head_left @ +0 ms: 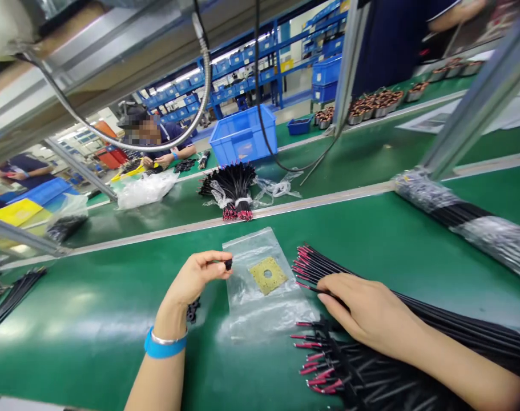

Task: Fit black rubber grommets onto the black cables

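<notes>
A green table (371, 228) carries a long bundle of black wires (456, 319), its axis running from lower right up to the left, red-tipped ends pointing left. The right hand (366, 314) rests on it, fingers loosely pinching one wire. Just left lies a clear plastic bag (260, 308) holding a yellow square (267, 275). The left hand (197, 277) pinches a small black cap (228, 264) above the bag's edge.
</notes>
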Tool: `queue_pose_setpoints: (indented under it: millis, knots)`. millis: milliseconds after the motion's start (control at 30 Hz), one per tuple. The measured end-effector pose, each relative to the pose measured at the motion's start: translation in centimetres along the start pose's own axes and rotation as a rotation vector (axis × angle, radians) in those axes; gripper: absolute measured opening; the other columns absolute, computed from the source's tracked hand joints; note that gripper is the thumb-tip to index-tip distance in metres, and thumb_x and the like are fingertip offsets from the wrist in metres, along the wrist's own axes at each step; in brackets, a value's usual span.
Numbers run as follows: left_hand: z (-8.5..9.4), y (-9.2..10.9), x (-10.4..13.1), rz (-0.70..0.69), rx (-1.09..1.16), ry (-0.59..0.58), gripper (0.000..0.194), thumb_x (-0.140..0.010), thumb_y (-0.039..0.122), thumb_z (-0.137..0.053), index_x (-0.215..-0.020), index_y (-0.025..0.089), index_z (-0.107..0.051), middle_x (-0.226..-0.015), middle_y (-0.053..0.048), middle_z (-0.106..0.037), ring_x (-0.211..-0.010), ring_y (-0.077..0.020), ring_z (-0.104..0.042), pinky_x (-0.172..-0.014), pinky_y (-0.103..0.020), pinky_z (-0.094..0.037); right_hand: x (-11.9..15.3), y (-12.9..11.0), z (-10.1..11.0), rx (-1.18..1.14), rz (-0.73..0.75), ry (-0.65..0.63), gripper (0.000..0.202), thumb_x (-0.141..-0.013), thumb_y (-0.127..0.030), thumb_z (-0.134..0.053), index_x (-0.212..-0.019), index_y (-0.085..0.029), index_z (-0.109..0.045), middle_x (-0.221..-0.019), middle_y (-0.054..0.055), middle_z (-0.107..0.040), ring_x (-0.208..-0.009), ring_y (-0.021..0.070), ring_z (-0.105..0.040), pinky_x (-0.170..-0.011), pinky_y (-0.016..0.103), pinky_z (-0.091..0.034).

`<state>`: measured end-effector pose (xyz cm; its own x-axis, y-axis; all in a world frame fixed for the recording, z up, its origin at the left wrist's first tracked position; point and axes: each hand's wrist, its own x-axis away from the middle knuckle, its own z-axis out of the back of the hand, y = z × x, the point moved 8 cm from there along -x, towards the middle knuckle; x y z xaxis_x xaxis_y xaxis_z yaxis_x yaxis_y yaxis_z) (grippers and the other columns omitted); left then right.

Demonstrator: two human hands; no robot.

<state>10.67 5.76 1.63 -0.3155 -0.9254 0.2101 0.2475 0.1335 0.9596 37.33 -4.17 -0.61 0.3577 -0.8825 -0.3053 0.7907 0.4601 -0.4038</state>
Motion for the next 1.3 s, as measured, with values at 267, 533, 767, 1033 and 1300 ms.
queue_pose_setpoints:
  millis: [267, 533, 767, 1033, 1300]
  knots:
    - [-6.3, 0.1, -0.6, -0.096, -0.162, 0.041, 0.023, -0.079, 0.03, -0.067, -0.093, 0.013, -0.071, -0.076, -0.007, -0.074, -0.068, -0.0184, -0.068, -0.069, -0.031, -0.054, -0.3, 0.0, 0.3, -0.008, -0.064, -0.06, 0.017, -0.09, -0.02, -0.041, -0.091, -0.019, -0.058, -0.083, 0.005, -0.064, -0.078, 0.0195, -0.06, -0.072, 0.032, -0.045]
    - [-13.1, 2.2, 0.1, -0.641, -1.141, 0.051, 0.018, -0.088, 0.021, -0.052, -0.086, 0.021, -0.071, -0.094, -0.008, -0.066, -0.086, -0.0227, -0.058, -0.078, -0.036, -0.046, -0.3, -0.3, 0.7, -0.004, -0.06, -0.053, 0.015, -0.089, -0.019, -0.042, -0.086, -0.018, -0.057, -0.078, 0.003, -0.062, -0.075, 0.0188, -0.059, -0.069, 0.03, -0.042]
    - [-14.1, 2.4, -0.1, -0.595, -1.087, -0.003, 0.016, -0.084, 0.014, -0.052, -0.076, 0.018, -0.065, -0.091, -0.009, -0.066, -0.087, -0.0254, -0.054, -0.078, -0.041, -0.044, -0.2, -0.3, 1.2, -0.109, -0.068, -0.009, 0.009, -0.083, -0.016, -0.047, -0.082, -0.02, -0.055, -0.074, 0.0, -0.06, -0.066, 0.0154, -0.054, -0.065, 0.026, -0.04]
    - [-13.4, -1.6, -0.9, -0.053, 0.075, -0.081, 0.019, -0.082, 0.027, -0.06, -0.07, 0.017, -0.051, -0.101, -0.009, -0.07, -0.072, -0.0142, -0.064, -0.074, -0.031, -0.05, -0.5, -0.2, 1.6, -0.184, -0.046, -0.014, 0.013, -0.087, -0.016, -0.044, -0.079, -0.02, -0.054, -0.072, -0.001, -0.058, -0.064, 0.0131, -0.05, -0.063, 0.024, -0.038]
    - [-13.5, -1.3, -0.1, -0.069, 0.169, -0.12, 0.023, -0.071, 0.025, -0.076, -0.071, 0.016, -0.055, -0.099, -0.008, -0.071, -0.086, -0.0166, -0.066, -0.081, -0.031, -0.051, -0.5, 0.1, 1.7, -0.216, -0.079, -0.003, 0.013, -0.087, -0.016, -0.046, -0.077, -0.02, -0.054, -0.071, -0.002, -0.057, -0.062, 0.0125, -0.049, -0.061, 0.023, -0.037]
